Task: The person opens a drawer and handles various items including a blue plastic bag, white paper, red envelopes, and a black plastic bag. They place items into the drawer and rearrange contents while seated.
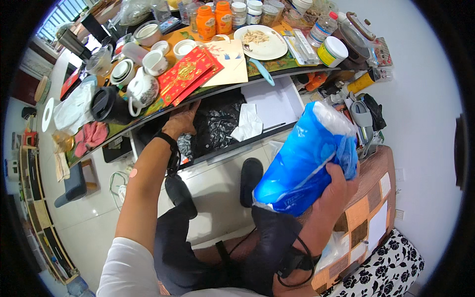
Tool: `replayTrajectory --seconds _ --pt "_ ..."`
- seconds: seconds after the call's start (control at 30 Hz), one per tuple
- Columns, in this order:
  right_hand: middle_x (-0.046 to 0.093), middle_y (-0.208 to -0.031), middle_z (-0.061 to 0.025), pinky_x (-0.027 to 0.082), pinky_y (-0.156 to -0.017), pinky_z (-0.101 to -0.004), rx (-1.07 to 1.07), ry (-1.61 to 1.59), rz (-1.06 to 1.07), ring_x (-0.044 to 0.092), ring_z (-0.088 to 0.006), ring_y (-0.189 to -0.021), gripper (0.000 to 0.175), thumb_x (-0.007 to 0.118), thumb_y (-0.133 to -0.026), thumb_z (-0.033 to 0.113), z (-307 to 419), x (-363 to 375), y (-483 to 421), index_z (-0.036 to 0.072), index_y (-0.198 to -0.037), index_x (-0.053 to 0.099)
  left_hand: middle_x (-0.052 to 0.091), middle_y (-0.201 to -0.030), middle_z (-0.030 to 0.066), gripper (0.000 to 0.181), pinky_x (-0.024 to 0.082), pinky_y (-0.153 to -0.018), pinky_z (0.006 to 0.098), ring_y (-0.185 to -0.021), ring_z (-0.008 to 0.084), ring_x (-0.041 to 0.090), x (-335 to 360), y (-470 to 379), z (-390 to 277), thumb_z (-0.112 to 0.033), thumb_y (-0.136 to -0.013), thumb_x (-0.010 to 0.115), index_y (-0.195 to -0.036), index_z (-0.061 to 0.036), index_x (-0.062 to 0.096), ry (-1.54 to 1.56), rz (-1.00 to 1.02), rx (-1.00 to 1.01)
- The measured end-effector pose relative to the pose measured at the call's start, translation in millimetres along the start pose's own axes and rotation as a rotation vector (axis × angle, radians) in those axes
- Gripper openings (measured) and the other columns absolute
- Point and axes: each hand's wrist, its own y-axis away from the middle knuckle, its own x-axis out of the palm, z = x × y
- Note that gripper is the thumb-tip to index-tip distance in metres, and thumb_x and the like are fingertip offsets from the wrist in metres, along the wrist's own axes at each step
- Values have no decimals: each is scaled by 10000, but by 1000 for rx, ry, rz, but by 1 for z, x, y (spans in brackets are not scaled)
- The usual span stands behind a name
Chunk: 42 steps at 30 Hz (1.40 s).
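My right hand [337,185] grips a blue plastic-wrapped pack [297,167], its torn-looking end showing white. The pack is held tilted above my right knee, and its contents cannot be made out. My left hand [180,122] reaches into the pulled-out drawer [293,96] under the table edge, fingers apart and nothing visible in its grasp. Beside that hand lies black plastic sheeting or a bag [219,118] with a shiny crinkled surface. A crumpled white tissue [249,122] rests farther right in the drawer, near a thin dark stick [274,127].
Above the drawer, the table holds red envelopes [189,76], a teapot [143,87], a black lidded cup [109,104], a plate of food [274,48] and orange bottles [206,23]. A light-blue handle [262,72] overhangs the edge. A patchwork-covered sofa [365,219] stands at right.
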Motion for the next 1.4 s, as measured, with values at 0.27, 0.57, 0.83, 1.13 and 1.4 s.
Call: replayTrajectory --seconds 0.27,0.57,0.83,1.13,1.4 --pt "657 -1080 -165 517 -903 -415 29 17 -18 642 -297 -950 536 667 -670 104 -6 5 2 -16 -1190 610 373 -1491 183 941 302 -1123 489 -1382 373 342 9 -26 -9 -152 -656 767 -1479 -211 314 -60 -172 115" --pt "655 -1096 -151 522 -896 -410 26 -79 24 638 -293 -974 558 667 -689 106 -4 2 7 -13 -1228 590 675 -916 226 248 516 -754 466 -913 389 651 21 -30 8 -9 -679 614 -917 -43 673 148 -44 258" --pt "644 -1136 -158 510 -926 -440 2 -56 52 635 -305 -996 596 693 -680 159 -6 -3 5 -2 -1244 585 599 -1190 245 502 479 -948 427 -1150 368 569 8 -10 18 -130 -696 715 -1185 -85 610 171 -19 239" --pt "655 -1131 -163 507 -935 -448 30 -27 83 638 -308 -1007 577 704 -681 155 -6 -3 7 1 -1227 602 606 -1161 234 864 507 -919 446 -1107 368 598 7 -7 -7 -270 -574 874 -1286 6 471 -28 123 255" --pt "661 -1123 -155 512 -927 -448 1 -91 69 644 -305 -1002 545 696 -700 136 -5 -2 4 -2 -1221 610 661 -799 224 158 530 -732 492 -828 427 649 29 -26 -7 -81 -716 644 -858 -15 625 8 -130 446"
